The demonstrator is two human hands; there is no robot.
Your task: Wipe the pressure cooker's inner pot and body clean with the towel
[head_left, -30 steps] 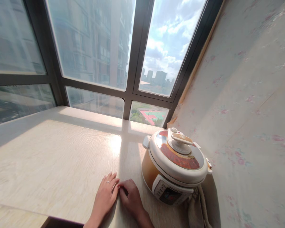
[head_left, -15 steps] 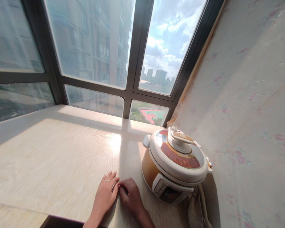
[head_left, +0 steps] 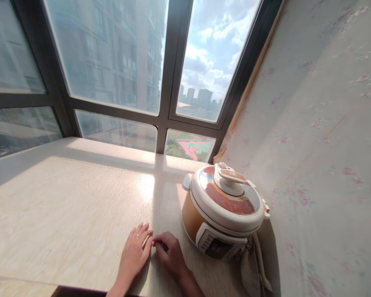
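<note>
My left hand [head_left: 134, 253] lies on the pale marbled sill with its fingers stretched out, a ring on one of them. It holds nothing. Close beside it, my right hand [head_left: 170, 253] is loosely curled into a fist, its thumb and forefinger near the left hand's fingertips. I see nothing in that fist, though the palm is hidden. To the right stands an electric pressure cooker [head_left: 222, 206] with a closed lid, a cream rim and a gold body. Its control panel [head_left: 218, 245] faces me. Neither hand touches the cooker.
A folded cloth [head_left: 253, 264] sits at the cooker's right front, by the flowered wall [head_left: 321, 165]. Dark window frames [head_left: 162, 103] rise behind the sunlit sill [head_left: 74, 206]. A dark gap [head_left: 77, 291] shows at the sill's front edge.
The view has shifted slightly, so the cooker, window and wall appear a little further left. My hands keep nearly the same pose, with their fingertips now slightly apart.
</note>
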